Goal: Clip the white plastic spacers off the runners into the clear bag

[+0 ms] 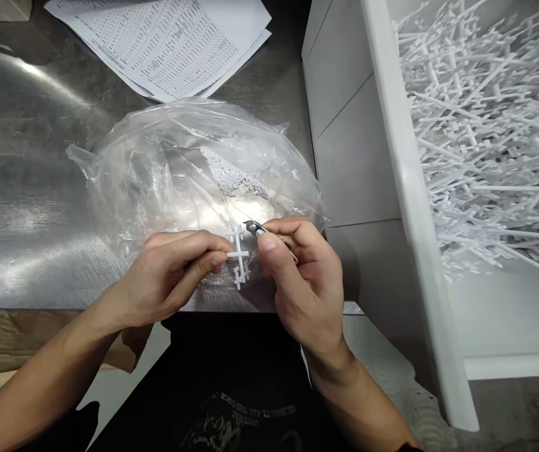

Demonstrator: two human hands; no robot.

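Pinched between the thumb and fingers of my left hand (179, 270) is the stem of a white plastic sprue (239, 258). It has a cross shape, with small moulded pieces at its upper and lower ends. My right hand (304, 270) is closed around a small metal nail clipper (253, 227), whose jaws point left, close to the sprue's upper end. Whether the jaws touch the plastic I cannot tell. Just beyond both hands a large clear plastic bag (132, 150) lies spread, with a heap of tiny white pieces (229, 172) showing in it.
Printed sheets (170, 44) lie at the back of the metal table (15, 188). A tall white bin (509, 320) on the right holds many white sprues (490, 138), its wall beside my right arm. Brown paper or cardboard (38, 342) shows below the table's left edge.
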